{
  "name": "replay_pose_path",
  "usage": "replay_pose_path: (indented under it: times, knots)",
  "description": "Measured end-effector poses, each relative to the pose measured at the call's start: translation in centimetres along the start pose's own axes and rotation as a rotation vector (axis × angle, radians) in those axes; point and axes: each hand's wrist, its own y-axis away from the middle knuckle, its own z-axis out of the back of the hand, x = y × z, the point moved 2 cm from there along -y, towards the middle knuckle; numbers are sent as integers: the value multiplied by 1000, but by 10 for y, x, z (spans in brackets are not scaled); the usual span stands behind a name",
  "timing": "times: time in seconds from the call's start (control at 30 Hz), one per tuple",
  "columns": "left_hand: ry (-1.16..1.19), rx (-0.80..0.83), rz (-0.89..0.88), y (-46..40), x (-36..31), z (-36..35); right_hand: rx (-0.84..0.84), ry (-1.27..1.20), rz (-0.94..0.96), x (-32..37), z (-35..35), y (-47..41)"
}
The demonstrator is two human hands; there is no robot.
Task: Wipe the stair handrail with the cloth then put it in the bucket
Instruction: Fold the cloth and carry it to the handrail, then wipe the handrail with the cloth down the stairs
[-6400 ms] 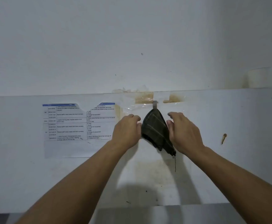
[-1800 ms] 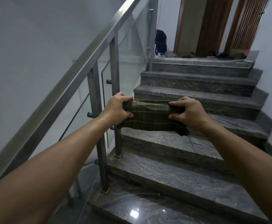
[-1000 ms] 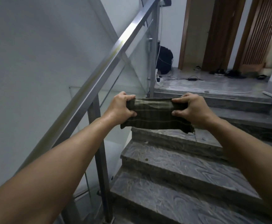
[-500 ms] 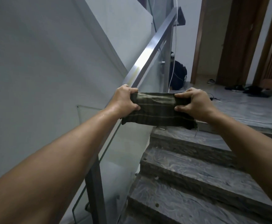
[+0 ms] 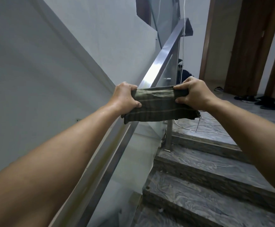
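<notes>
The left hand (image 5: 126, 97) and the right hand (image 5: 194, 94) each grip one end of a dark green striped cloth (image 5: 158, 105), fingers curled tight over its top edge, so the cloth stretches flat between them. The cloth hangs across the metal handrail (image 5: 164, 53), which runs diagonally from lower left up to a square end near the top of the stairs; whether the cloth touches the rail cannot be told. A frayed thread dangles from the cloth's lower right corner. Left of the rail a pale wall (image 5: 43, 71) slopes close alongside. Under the rail is a glass panel (image 5: 133, 161) and a metal post (image 5: 169, 135). To the right, grey stone steps (image 5: 207, 185) rise to a landing (image 5: 248, 112) with open floor, shoes (image 5: 264, 102) and brown doors (image 5: 244, 46).
</notes>
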Motion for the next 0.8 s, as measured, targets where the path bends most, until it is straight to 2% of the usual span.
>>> replay_pose_path:
  times: [0.43,0.7,0.8]
  knots:
    - [-35,-33,293,-141,-6,-52,135,111,172,-70,2,-179]
    - [-57,-74,446,-195,-6,-71,200,187,269,-83,-13,-275]
    - [-64,-88,448,-207,-7,-76,253,254,323,-82,-19,-299]
